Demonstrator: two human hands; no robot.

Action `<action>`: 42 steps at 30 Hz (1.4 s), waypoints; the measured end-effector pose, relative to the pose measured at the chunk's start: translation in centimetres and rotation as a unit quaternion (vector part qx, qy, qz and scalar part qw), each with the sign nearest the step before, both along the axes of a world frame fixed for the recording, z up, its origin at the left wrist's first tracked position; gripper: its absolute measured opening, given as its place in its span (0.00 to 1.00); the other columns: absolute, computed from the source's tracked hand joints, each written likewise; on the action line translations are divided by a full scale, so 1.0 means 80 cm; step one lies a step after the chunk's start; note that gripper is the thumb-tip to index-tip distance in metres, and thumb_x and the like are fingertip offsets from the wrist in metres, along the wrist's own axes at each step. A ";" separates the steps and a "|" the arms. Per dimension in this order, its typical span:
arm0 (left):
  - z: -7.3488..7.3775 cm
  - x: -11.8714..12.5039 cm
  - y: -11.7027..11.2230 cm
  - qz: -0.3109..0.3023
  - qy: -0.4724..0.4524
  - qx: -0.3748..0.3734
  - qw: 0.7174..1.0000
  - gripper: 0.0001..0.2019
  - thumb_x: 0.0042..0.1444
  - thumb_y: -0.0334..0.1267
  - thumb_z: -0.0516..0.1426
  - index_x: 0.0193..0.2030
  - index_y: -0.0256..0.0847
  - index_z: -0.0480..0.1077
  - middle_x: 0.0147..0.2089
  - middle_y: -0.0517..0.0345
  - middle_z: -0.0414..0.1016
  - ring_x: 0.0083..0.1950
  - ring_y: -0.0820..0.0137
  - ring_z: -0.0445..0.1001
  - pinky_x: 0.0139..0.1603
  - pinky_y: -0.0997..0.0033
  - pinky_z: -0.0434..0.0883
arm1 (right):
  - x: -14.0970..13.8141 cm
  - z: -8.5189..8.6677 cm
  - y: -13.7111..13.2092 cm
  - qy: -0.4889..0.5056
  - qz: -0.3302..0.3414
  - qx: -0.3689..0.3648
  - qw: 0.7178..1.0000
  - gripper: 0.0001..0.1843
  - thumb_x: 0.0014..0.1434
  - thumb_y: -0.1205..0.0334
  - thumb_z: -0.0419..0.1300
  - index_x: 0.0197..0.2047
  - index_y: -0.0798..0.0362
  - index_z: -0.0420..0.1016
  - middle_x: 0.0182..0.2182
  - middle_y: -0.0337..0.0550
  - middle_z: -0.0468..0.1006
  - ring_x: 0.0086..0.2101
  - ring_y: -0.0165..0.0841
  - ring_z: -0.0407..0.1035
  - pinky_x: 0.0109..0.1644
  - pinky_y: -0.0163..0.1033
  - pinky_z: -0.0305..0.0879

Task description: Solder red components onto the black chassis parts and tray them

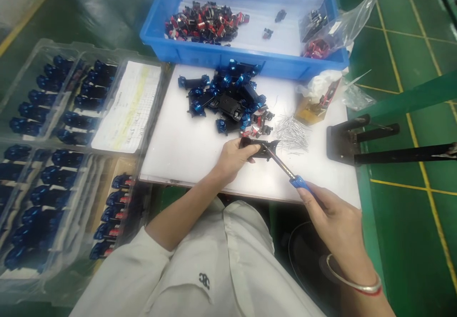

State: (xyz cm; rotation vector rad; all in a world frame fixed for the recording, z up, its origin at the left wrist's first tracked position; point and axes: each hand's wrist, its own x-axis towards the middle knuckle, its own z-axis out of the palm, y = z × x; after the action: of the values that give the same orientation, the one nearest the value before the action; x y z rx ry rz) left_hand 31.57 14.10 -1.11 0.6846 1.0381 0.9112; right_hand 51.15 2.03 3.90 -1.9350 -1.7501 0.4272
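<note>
So the left hand [233, 161] had its fingers clamped on a black plastic part [262, 148], while the right hand [332, 217] gripped a screwdriver [299, 183] angling in, tip right at the part.

White smock [200, 255], silver bangle [353, 284]

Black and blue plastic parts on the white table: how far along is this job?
Done: rows of blue units fill the clear trays. In hand: the left hand grips a black part while the right hand works a blue-handled screwdriver into it. Left: the loose pile and screws.

Green floor [403, 241]; yellow lane lines [396, 184]
</note>
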 end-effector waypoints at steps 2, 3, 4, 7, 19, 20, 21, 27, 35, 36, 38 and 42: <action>0.000 0.000 0.000 0.000 0.002 -0.003 1.000 0.07 0.45 0.37 0.64 0.28 0.37 0.73 0.34 0.53 0.79 0.35 0.70 0.74 0.28 0.74 0.65 | 0.001 -0.001 0.000 -0.001 -0.001 -0.002 1.000 0.20 0.66 0.44 0.55 0.43 0.47 0.82 0.34 0.44 0.83 0.31 0.42 0.78 0.34 0.43 0.72; 0.000 0.001 0.000 0.000 0.002 -0.004 1.000 0.06 0.45 0.37 0.64 0.28 0.37 0.73 0.34 0.53 0.79 0.35 0.70 0.75 0.28 0.74 0.65 | 0.001 -0.001 0.000 -0.002 -0.001 -0.001 1.000 0.20 0.66 0.43 0.55 0.43 0.47 0.82 0.33 0.44 0.83 0.31 0.42 0.78 0.33 0.43 0.72; 0.001 0.001 0.000 0.000 0.003 -0.005 1.000 0.06 0.45 0.37 0.64 0.27 0.36 0.73 0.34 0.53 0.79 0.35 0.70 0.75 0.28 0.74 0.65 | 0.001 -0.002 0.000 -0.005 0.000 0.002 1.000 0.20 0.66 0.43 0.55 0.43 0.48 0.82 0.33 0.44 0.83 0.30 0.42 0.78 0.33 0.42 0.72; 0.002 0.002 0.000 -0.002 0.002 -0.005 1.000 0.06 0.45 0.37 0.63 0.27 0.37 0.72 0.34 0.53 0.79 0.35 0.70 0.75 0.29 0.73 0.65 | 0.000 -0.003 -0.001 -0.022 0.008 0.014 1.000 0.21 0.67 0.44 0.54 0.43 0.48 0.82 0.33 0.44 0.83 0.29 0.41 0.77 0.32 0.42 0.71; 0.002 -0.001 0.001 -0.002 -0.007 -0.013 1.000 0.06 0.45 0.36 0.63 0.29 0.36 0.73 0.35 0.52 0.80 0.36 0.69 0.75 0.30 0.73 0.68 | -0.001 -0.002 -0.010 -0.136 0.056 0.079 0.986 0.18 0.70 0.50 0.53 0.48 0.50 0.80 0.31 0.45 0.81 0.28 0.37 0.75 0.32 0.39 0.67; 0.003 -0.001 0.001 -0.002 -0.009 -0.014 1.000 0.06 0.45 0.36 0.64 0.29 0.36 0.74 0.36 0.52 0.80 0.37 0.69 0.75 0.30 0.73 0.68 | 0.000 0.001 -0.010 -0.123 0.048 0.074 0.988 0.18 0.70 0.50 0.53 0.47 0.50 0.80 0.31 0.45 0.81 0.28 0.37 0.75 0.32 0.39 0.68; 0.003 -0.002 0.001 -0.001 -0.013 -0.016 1.000 0.06 0.45 0.36 0.64 0.30 0.36 0.74 0.36 0.52 0.80 0.37 0.69 0.74 0.30 0.74 0.67 | 0.001 0.004 -0.011 -0.105 0.034 0.067 0.992 0.18 0.69 0.49 0.53 0.46 0.49 0.81 0.31 0.45 0.81 0.29 0.38 0.75 0.33 0.40 0.68; -0.001 -0.004 0.002 -0.003 -0.040 -0.023 0.999 0.09 0.45 0.37 0.65 0.32 0.36 0.75 0.37 0.53 0.79 0.36 0.72 0.72 0.30 0.75 0.67 | 0.010 0.012 -0.002 0.075 -0.124 -0.030 0.989 0.22 0.61 0.39 0.59 0.39 0.49 0.80 0.23 0.41 0.76 0.22 0.36 0.69 0.26 0.40 0.65; 0.007 -0.010 -0.012 -0.017 0.071 0.079 0.994 0.06 0.48 0.38 0.63 0.30 0.38 0.75 0.26 0.60 0.74 0.28 0.74 0.70 0.29 0.74 0.68 | -0.010 -0.010 0.048 0.409 -0.148 -0.112 0.894 0.27 0.48 0.39 0.69 0.43 0.50 0.72 0.21 0.31 0.66 0.14 0.23 0.50 0.14 0.32 0.44; 0.012 -0.011 -0.016 -0.025 0.114 0.120 0.986 0.05 0.49 0.37 0.63 0.31 0.38 0.76 0.25 0.60 0.74 0.28 0.73 0.71 0.31 0.74 0.69 | -0.014 -0.011 0.055 0.427 -0.140 -0.114 0.886 0.29 0.48 0.39 0.69 0.43 0.51 0.72 0.22 0.32 0.67 0.14 0.23 0.49 0.14 0.32 0.41; 0.019 -0.014 -0.025 -0.046 0.188 0.226 0.955 0.03 0.49 0.33 0.63 0.32 0.40 0.77 0.29 0.58 0.77 0.31 0.71 0.75 0.35 0.73 0.71 | -0.022 -0.011 0.066 0.451 -0.118 -0.113 0.878 0.30 0.47 0.37 0.68 0.42 0.52 0.71 0.22 0.34 0.69 0.13 0.22 0.48 0.13 0.32 0.39; 0.017 -0.022 -0.035 -0.106 0.267 0.476 0.831 0.06 0.52 0.29 0.60 0.35 0.42 0.78 0.35 0.56 0.81 0.37 0.70 0.79 0.40 0.73 0.75 | -0.030 -0.010 0.078 0.473 -0.081 -0.124 0.869 0.29 0.49 0.36 0.67 0.39 0.53 0.71 0.13 0.27 0.60 0.12 0.23 0.47 0.14 0.31 0.39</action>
State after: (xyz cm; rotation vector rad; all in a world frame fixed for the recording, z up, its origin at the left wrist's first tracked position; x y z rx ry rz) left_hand 29.77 11.31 0.26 1.9480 0.9070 1.0451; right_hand 48.73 8.29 3.06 -1.5496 -0.9032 1.3185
